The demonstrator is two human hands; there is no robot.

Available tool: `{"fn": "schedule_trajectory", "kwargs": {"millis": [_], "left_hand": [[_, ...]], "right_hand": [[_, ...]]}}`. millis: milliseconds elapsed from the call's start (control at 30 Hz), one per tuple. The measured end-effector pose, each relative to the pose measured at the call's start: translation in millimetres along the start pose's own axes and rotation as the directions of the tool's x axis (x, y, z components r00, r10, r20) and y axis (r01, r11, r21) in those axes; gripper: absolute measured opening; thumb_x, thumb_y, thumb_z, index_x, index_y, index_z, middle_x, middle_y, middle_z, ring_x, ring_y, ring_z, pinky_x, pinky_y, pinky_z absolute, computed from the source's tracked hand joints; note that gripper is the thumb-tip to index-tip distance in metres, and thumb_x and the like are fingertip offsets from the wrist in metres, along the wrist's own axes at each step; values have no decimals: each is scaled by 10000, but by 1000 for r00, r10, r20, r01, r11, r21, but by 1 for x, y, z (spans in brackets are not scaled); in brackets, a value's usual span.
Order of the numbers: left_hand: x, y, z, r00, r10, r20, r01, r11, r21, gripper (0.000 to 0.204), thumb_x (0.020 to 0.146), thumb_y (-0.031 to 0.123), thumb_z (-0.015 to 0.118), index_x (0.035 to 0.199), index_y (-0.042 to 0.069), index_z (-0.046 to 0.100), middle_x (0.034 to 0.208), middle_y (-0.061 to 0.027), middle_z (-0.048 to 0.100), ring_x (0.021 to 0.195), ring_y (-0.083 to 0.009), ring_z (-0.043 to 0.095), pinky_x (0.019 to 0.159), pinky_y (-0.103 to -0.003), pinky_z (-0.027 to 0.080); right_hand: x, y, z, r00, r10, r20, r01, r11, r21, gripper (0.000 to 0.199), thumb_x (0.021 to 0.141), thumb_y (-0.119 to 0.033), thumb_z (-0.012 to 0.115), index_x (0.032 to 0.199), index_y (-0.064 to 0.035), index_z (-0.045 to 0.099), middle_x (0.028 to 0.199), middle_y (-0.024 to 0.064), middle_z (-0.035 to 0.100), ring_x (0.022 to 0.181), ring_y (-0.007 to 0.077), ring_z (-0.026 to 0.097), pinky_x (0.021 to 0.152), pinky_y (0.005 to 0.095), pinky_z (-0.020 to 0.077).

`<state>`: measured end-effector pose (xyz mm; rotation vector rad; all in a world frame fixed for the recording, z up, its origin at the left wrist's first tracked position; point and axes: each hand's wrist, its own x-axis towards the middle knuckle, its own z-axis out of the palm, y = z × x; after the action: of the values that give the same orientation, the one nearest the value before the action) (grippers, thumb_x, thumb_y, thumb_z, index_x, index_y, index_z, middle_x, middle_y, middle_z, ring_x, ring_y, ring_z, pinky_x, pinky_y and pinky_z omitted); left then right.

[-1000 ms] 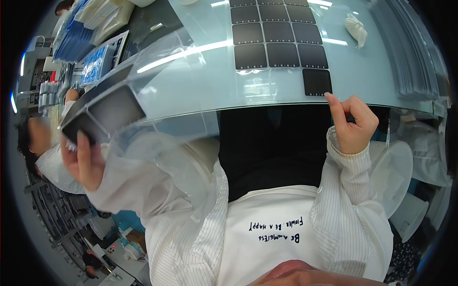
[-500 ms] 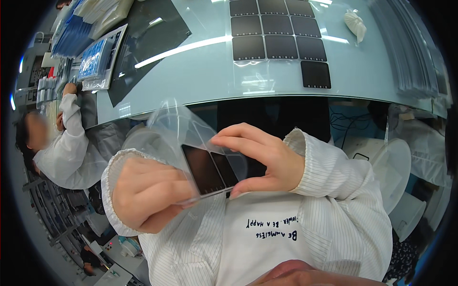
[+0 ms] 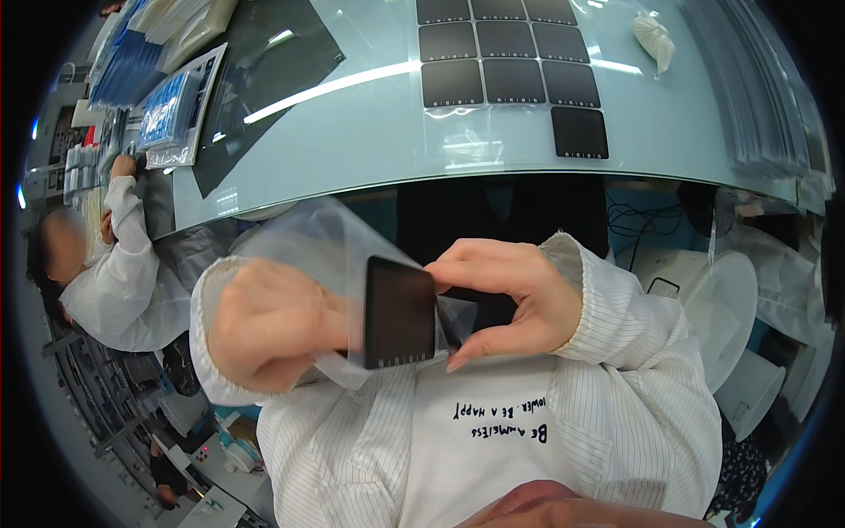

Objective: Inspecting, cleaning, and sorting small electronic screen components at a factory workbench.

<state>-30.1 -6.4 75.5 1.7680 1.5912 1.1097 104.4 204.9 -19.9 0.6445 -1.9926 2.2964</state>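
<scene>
A clear, floppy plastic film (image 3: 339,227) is held up in front of my chest. Against it shows a black panel (image 3: 400,310), rectangular with rounded corners and a row of small pale marks along its lower edge. My left hand (image 3: 273,326) is closed at the panel's left side, gripping the film; its fingertips are hidden and blurred. My right hand (image 3: 515,295) curves round the right side, index fingertip at the panel's upper corner, thumb lower down by the film's edge. Whether a second panel lies behind the first, I cannot tell.
Similar dark panels (image 3: 512,81) lie in rows on the glass-topped table (image 3: 352,141), with one single panel (image 3: 579,133) nearer the edge. Stacked clear sheets (image 3: 761,97) stand right, a crumpled white wad (image 3: 653,42) beside them. Blue-wrapped packs (image 3: 169,110) lie left, near a co-worker (image 3: 114,282).
The film and panel have turned more upright and face-on; one panel shows where two showed side by side. My right hand has shifted slightly right, and my left hand has moved up a little.
</scene>
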Motion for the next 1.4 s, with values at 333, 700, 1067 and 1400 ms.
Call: {"fn": "schedule_trajectory", "kwargs": {"millis": [333,700,1067,1400], "left_hand": [[-11,-19,-13,999,-39,-16,39,999,-15,276,649,-71,667,921,-66,621,645,-132,622,503,-238,601,457,-277,435],[-62,-18,-22,902,-110,-418,59,989,-133,223,651,-59,604,872,-60,633,627,-105,629,504,-164,615,457,-231,440],[-29,-16,-15,996,-87,31,89,994,-65,306,719,-111,567,1017,-172,535,642,-140,619,470,-167,574,437,-215,406],[-34,-12,-4,944,-298,-139,298,954,-23,218,693,76,653,865,-55,621,618,-82,611,460,-181,556,458,-250,399]], "right_hand": [[-3,-16,-7,999,-28,38,33,992,-125,545,644,-148,775,1082,98,564,966,192,592,784,288,619,642,299,502],[-27,-34,-47,987,105,-123,-121,984,-130,586,655,-147,772,1168,12,537,959,135,612,852,227,593,716,285,482],[11,-6,-73,912,-129,-389,-303,424,-853,469,640,-83,732,1092,-31,617,1021,97,606,885,263,597,764,311,494],[16,16,-85,969,-205,-139,-95,211,-973,261,668,-166,729,903,-55,701,995,71,673,1055,276,583,850,350,494]]}}
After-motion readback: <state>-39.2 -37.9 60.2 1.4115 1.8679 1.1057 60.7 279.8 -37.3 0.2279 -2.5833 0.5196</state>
